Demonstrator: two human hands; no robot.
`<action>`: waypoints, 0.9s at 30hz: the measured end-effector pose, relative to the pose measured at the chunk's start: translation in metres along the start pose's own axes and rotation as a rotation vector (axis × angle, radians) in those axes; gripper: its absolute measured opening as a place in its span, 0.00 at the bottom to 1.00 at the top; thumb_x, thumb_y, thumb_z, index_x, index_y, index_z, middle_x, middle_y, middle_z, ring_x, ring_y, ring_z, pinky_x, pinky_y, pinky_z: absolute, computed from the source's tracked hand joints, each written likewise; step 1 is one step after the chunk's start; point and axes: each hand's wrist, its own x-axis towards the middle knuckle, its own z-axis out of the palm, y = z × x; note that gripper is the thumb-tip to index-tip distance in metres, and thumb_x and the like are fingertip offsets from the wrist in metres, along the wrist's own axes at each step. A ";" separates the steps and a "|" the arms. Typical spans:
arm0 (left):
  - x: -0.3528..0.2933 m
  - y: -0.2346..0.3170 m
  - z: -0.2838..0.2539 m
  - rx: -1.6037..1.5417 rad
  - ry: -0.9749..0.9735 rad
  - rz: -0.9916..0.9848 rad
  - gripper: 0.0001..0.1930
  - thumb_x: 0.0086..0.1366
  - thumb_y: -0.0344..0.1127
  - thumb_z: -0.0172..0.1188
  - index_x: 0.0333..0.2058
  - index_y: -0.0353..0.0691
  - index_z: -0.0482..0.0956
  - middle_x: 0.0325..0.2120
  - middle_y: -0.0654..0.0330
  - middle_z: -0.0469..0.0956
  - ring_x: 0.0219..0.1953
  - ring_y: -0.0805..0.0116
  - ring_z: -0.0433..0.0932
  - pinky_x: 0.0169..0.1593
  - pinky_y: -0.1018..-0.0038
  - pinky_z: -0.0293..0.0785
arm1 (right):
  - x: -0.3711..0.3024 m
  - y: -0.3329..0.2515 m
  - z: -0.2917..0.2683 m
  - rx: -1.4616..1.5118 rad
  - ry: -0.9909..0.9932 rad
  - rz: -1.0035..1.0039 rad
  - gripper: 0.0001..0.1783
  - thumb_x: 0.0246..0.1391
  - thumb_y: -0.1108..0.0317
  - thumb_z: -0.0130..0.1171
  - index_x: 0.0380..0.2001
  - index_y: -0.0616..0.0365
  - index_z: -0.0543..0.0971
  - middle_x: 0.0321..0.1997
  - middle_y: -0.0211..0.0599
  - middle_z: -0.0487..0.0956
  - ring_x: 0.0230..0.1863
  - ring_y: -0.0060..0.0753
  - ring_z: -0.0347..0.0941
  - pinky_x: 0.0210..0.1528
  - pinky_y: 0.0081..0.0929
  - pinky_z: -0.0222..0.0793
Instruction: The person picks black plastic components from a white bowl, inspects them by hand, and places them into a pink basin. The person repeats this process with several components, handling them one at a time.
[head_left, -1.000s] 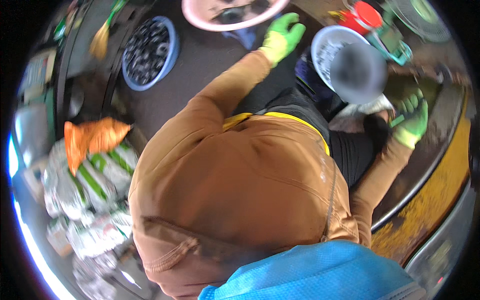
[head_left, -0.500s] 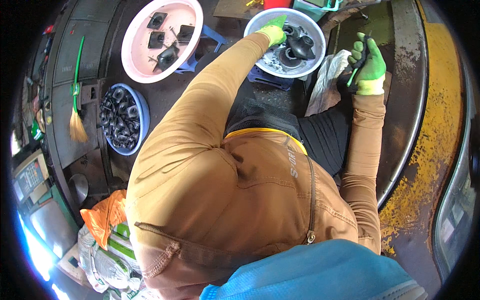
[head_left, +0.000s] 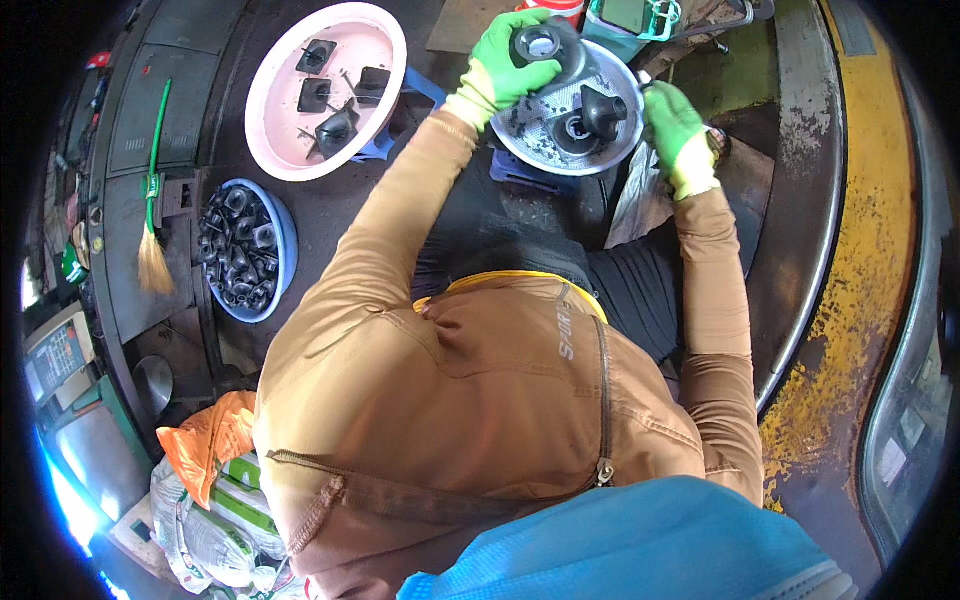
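Note:
My left hand [head_left: 500, 68], in a green glove, grips a black rubber boot [head_left: 548, 48] with a round open end, held up over the far left rim of a pale perforated basin [head_left: 508, 135]. Inside the basin lie more black rubber boots [head_left: 600, 112], one with its cone tilted up. Close beside the basin's right rim is my right hand [head_left: 675, 125], also green-gloved, its fingers closed around a slim hand tool. Mostly hidden by the fingers, the tool shows a small tip near the rim; its exact kind cannot be made out.
Left of the basin, a pink tub [head_left: 262, 110] holds several black square-based rubber parts. A blue basin [head_left: 285, 235] full of small black parts stands nearer. A green-handled broom [head_left: 152, 215] leans at far left. Worn yellow metal [head_left: 850, 330] runs along the right.
My left hand has lifted a rubber boot out of the pale basin, up and leftward. My right hand has moved left with the tool, to the basin's rim.

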 end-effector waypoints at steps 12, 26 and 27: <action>-0.003 0.145 0.052 -0.205 0.152 -0.097 0.27 0.44 0.33 0.76 0.44 0.37 0.77 0.41 0.60 0.78 0.42 0.71 0.77 0.47 0.73 0.74 | -0.048 -0.020 0.050 -0.082 -0.175 -0.676 0.18 0.65 0.62 0.46 0.53 0.60 0.69 0.50 0.38 0.75 0.49 0.31 0.73 0.52 0.28 0.70; 0.000 0.148 0.034 -0.333 -0.172 -0.122 0.23 0.46 0.30 0.73 0.42 0.36 0.78 0.42 0.57 0.79 0.43 0.68 0.78 0.49 0.72 0.74 | -0.068 -0.045 0.020 -0.320 -0.461 -0.614 0.23 0.50 0.73 0.63 0.51 0.60 0.72 0.49 0.36 0.76 0.50 0.31 0.73 0.52 0.29 0.71; 0.002 0.148 0.031 -0.339 -0.215 -0.093 0.23 0.46 0.30 0.73 0.42 0.36 0.78 0.42 0.56 0.79 0.44 0.67 0.78 0.49 0.71 0.74 | -0.068 -0.042 0.016 -0.254 -0.514 -0.558 0.26 0.48 0.71 0.66 0.52 0.58 0.71 0.51 0.37 0.76 0.51 0.32 0.72 0.53 0.30 0.70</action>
